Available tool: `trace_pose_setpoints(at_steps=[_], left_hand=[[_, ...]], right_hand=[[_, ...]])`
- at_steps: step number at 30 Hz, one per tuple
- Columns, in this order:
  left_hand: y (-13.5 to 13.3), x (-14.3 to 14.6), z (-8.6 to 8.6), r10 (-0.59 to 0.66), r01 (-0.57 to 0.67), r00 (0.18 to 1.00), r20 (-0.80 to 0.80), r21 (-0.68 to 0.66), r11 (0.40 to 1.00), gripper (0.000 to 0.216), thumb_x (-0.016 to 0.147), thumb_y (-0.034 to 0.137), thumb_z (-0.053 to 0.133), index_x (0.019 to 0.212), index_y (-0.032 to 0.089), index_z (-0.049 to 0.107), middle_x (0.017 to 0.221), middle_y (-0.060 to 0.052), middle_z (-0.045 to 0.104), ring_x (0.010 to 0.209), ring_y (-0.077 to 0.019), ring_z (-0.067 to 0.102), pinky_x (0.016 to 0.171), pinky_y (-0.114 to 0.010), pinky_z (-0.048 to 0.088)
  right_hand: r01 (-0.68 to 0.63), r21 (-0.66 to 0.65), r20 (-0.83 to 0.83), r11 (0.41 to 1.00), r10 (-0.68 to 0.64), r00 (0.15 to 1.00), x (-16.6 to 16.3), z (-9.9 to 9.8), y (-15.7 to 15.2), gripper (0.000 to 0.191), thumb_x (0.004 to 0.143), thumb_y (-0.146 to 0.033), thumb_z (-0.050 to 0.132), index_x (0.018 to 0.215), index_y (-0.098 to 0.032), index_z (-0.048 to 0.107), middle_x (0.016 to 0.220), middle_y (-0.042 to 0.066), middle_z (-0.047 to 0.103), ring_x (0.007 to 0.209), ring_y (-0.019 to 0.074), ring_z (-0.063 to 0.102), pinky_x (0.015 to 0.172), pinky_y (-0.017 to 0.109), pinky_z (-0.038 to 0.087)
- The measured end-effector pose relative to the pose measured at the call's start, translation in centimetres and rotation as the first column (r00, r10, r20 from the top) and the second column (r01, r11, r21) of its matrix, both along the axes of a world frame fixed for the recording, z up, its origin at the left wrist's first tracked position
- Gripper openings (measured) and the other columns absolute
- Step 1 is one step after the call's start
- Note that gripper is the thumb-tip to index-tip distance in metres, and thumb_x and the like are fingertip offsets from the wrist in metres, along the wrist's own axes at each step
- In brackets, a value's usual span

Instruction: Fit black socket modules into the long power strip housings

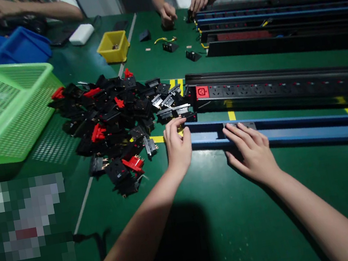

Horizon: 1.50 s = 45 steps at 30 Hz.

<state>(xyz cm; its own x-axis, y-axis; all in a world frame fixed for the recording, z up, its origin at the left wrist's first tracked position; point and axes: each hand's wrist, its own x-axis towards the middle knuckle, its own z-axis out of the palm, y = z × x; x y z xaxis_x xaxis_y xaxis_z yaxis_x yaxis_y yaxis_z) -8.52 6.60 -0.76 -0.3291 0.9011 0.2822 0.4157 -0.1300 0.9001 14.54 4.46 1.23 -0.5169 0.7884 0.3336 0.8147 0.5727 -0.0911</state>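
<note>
My left hand (178, 143) is at the left end of a blue metal channel (314, 130), fingers curved and thumb apart from them, touching or nearly touching that end. Over the channel lies my right hand (250, 149), its fingers stretched across a black socket module (240, 126) that sits inside. The right thumb is at the channel's near side. Just left of my left hand spreads a heap of black socket modules (108, 115), with several red ones among them. Behind the blue channel lies a black strip (273, 86) with a row of sockets and one red socket (202, 92).
A green basket (35, 100), blue bins (26, 46) and a small yellow bin (113, 47) stand on the left. More long strips (278, 33) lie at the back right. Opposite, a co-worker's hands (168, 13) handle small parts; another person's arms (23, 8) show back left.
</note>
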Motion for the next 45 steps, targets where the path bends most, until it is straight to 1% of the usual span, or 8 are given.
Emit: trace_pose_setpoints(at_steps=[8,14,17,21,25,28,34,45], left_hand=[[-0.04,0.17,-0.46,0.123,-0.122,0.992,0.017,-0.043,0.992,0.026,0.09,0.021,0.053,0.116,0.021,0.056,0.127,-0.01,0.052,0.119,-0.0222,0.05,0.095,-0.037,0.047],[-0.18,0.26,-0.42,0.208,-0.21,0.977,-0.043,-0.057,0.976,0.021,0.084,0.017,0.06,0.101,0.023,0.049,0.114,-0.007,0.05,0.112,-0.0227,0.047,0.098,-0.041,0.043],[-0.31,0.23,-0.13,0.21,-0.214,0.975,-0.071,-0.054,0.975,0.021,0.082,0.014,0.06,0.096,0.024,0.048,0.106,-0.005,0.051,0.106,-0.0216,0.049,0.1,-0.042,0.042],[-0.33,0.14,0.14,0.193,-0.197,0.977,-0.088,-0.042,0.979,0.03,0.081,0.013,0.059,0.11,0.023,0.054,0.117,-0.008,0.052,0.115,-0.0233,0.049,0.104,-0.042,0.039],[-0.13,-0.01,0.21,0.068,-0.073,0.982,-0.177,-0.025,0.997,0.04,0.087,0.015,0.05,0.127,0.024,0.054,0.131,-0.01,0.053,0.128,-0.0247,0.046,0.11,-0.043,0.033],[-0.06,-0.09,0.27,0.007,-0.016,0.976,-0.216,-0.04,0.999,0.043,0.09,0.016,0.045,0.131,0.024,0.052,0.137,-0.009,0.055,0.131,-0.0249,0.045,0.11,-0.043,0.032],[-0.22,0.04,0.37,0.056,-0.071,0.979,-0.198,-0.072,0.995,0.035,0.088,0.016,0.049,0.122,0.024,0.054,0.128,-0.007,0.061,0.122,-0.0252,0.049,0.107,-0.042,0.035],[-0.15,-0.02,0.25,0.138,-0.145,0.981,-0.134,-0.043,0.988,0.036,0.095,0.021,0.045,0.129,0.023,0.054,0.129,-0.01,0.058,0.124,-0.0231,0.051,0.11,-0.041,0.036]], right_hand=[[-0.004,0.005,-0.004,1.0,0.004,1.0,0.0,-0.11,-0.01,0.073,0.091,-0.032,0.059,0.156,-0.03,0.027,0.155,0.004,0.044,0.142,0.0303,0.039,0.11,0.046,0.031],[-0.005,0.008,-0.016,1.0,0.005,1.0,-0.04,-0.2,0.03,0.075,0.091,-0.032,0.059,0.157,-0.031,0.026,0.155,0.005,0.044,0.141,0.0321,0.04,0.111,0.048,0.031],[-0.005,0.013,-0.016,1.0,0.005,1.0,-0.1,-0.14,0.03,0.074,0.091,-0.032,0.06,0.157,-0.031,0.026,0.155,0.005,0.045,0.141,0.0324,0.041,0.11,0.048,0.031],[-0.005,0.023,-0.018,1.0,0.005,1.0,-0.12,-0.09,0.0,0.072,0.091,-0.032,0.06,0.156,-0.03,0.029,0.154,0.006,0.046,0.141,0.0318,0.041,0.11,0.048,0.032],[-0.008,0.027,-0.011,1.0,0.008,1.0,-0.08,-0.1,0.01,0.072,0.09,-0.032,0.061,0.156,-0.029,0.03,0.153,0.006,0.046,0.141,0.0319,0.041,0.11,0.048,0.032],[-0.01,0.027,-0.01,1.0,0.01,1.0,-0.08,-0.1,0.03,0.073,0.09,-0.032,0.061,0.156,-0.029,0.029,0.153,0.006,0.046,0.14,0.0321,0.042,0.11,0.047,0.032],[-0.015,0.018,-0.01,1.0,0.015,1.0,-0.12,-0.08,0.04,0.074,0.09,-0.032,0.061,0.157,-0.029,0.027,0.154,0.006,0.045,0.141,0.0321,0.041,0.111,0.048,0.032],[-0.019,0.004,-0.021,1.0,0.019,1.0,0.13,-0.31,-0.06,0.074,0.09,-0.032,0.062,0.156,-0.028,0.029,0.156,0.005,0.043,0.143,0.0323,0.038,0.113,0.048,0.03]])
